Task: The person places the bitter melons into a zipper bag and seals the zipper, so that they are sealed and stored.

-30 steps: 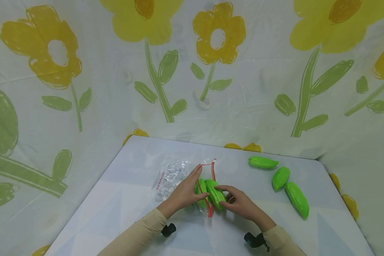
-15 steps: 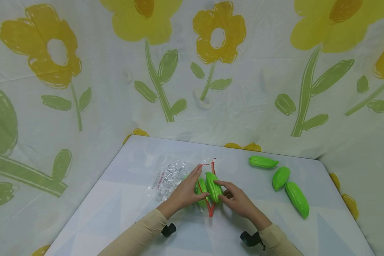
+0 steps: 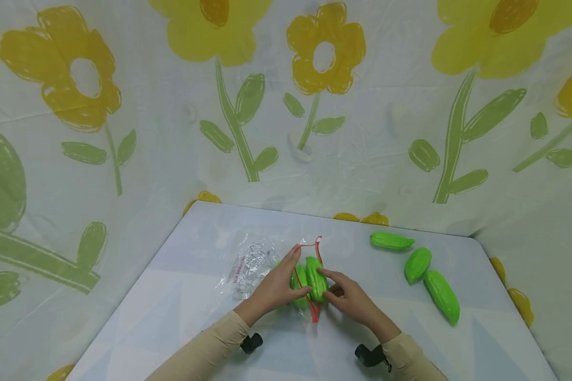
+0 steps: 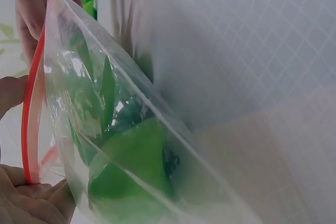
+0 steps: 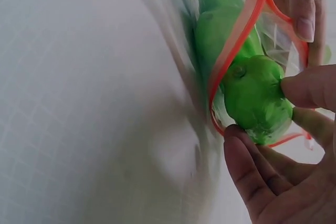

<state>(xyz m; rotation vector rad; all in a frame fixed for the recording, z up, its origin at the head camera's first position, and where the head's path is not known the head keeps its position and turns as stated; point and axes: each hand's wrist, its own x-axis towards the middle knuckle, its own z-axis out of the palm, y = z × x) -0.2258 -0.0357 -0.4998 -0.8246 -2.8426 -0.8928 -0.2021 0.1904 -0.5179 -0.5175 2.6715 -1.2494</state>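
Note:
A clear zip bag (image 3: 252, 270) with a red rim lies mid-table, its mouth spread towards the right. My left hand (image 3: 274, 283) holds the mouth, with the thumb on the near side and the fingers reaching towards the far corner. One shiny green ridged vegetable (image 3: 298, 286) is inside the bag. My right hand (image 3: 352, 300) grips a second green ridged vegetable (image 5: 257, 98) between thumb and fingers, at the mouth, within the red rim (image 5: 236, 40). Through the bag's wall, green shapes (image 4: 131, 166) show in the left wrist view.
Three more green vegetables lie on the right of the white table (image 3: 362, 349): one at the back (image 3: 392, 241), a short one (image 3: 417, 265) and a long one (image 3: 442, 297). A flower-printed curtain (image 3: 372, 132) stands behind the table.
My right hand has moved left with the gripped vegetable, which now stands more upright beside the one inside the bag. My left hand has stayed put.

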